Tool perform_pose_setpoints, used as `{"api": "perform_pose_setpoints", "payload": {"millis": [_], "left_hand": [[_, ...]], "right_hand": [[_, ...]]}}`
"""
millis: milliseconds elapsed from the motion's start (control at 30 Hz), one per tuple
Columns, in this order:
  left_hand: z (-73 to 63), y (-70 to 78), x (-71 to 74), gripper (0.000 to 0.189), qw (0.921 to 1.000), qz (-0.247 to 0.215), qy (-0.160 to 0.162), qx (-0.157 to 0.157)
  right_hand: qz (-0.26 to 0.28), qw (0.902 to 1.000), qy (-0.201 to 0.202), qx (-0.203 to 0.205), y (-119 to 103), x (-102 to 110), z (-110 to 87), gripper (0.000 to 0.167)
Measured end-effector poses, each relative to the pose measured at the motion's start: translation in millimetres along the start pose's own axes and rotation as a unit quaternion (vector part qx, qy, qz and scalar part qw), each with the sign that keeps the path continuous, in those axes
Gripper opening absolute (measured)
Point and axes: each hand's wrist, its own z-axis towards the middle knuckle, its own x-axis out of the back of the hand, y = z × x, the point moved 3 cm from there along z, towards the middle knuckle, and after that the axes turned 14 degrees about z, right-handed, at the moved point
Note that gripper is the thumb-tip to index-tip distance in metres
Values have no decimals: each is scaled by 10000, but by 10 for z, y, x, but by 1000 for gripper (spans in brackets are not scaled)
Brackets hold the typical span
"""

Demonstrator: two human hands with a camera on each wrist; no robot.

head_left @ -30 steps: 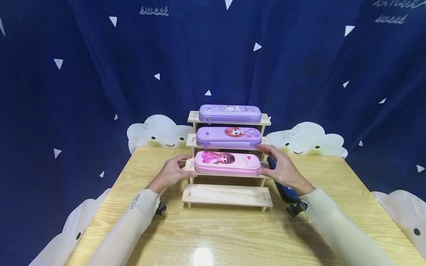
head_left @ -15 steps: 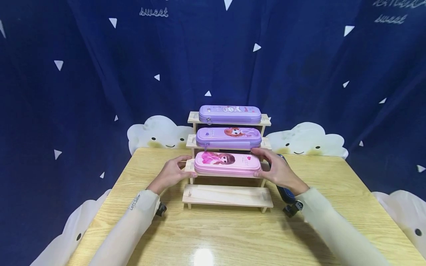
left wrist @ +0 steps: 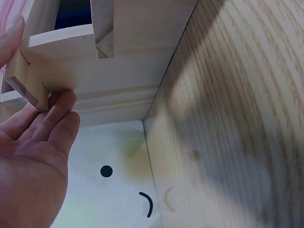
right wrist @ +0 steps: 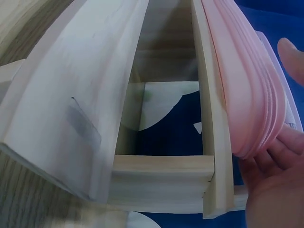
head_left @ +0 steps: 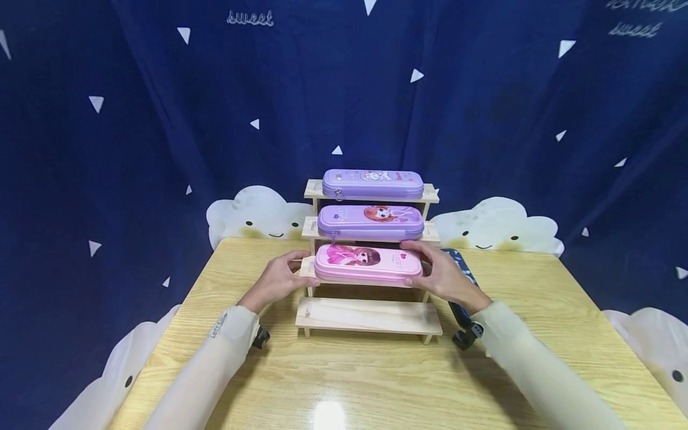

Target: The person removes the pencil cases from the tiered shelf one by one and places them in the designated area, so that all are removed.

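A pink pencil case [head_left: 368, 263] with a long-haired cartoon girl on its lid lies on the third step of a wooden tiered stand [head_left: 371, 315]. My right hand [head_left: 446, 278] grips its right end, thumb along the front and fingers at the back. In the right wrist view, the fingers curl round the rounded end of the pink pencil case [right wrist: 249, 99]. My left hand [head_left: 274, 283] holds the left end of the same step; in the left wrist view its fingers bend round the wooden plank [left wrist: 28, 78], thumb on the other side near the pink pencil case.
Two purple pencil cases [head_left: 371, 222] lie on the upper two steps. A dark blue patterned case [head_left: 463, 266] lies on the table right of the stand, partly behind my right hand. The wooden table [head_left: 258, 382] ends at a navy curtain [head_left: 161, 149].
My right hand has moved left, further onto the right end of the pink pencil case. More of the dark blue case's far end shows. The left hand and the pencil cases stay put.
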Motion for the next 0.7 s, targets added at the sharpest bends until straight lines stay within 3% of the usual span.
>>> {"api": "perform_pose_setpoints", "payload": {"millis": [233, 700], "left_hand": [[-10, -8, -12, 85, 10000, 27, -13, 23], [-1, 11, -2, 86, 9999, -108, -44, 43]], "right_hand": [[-258, 9994, 8, -234, 27, -38, 48, 80], [-388, 9985, -204, -333, 54, -95, 152, 83]]}}
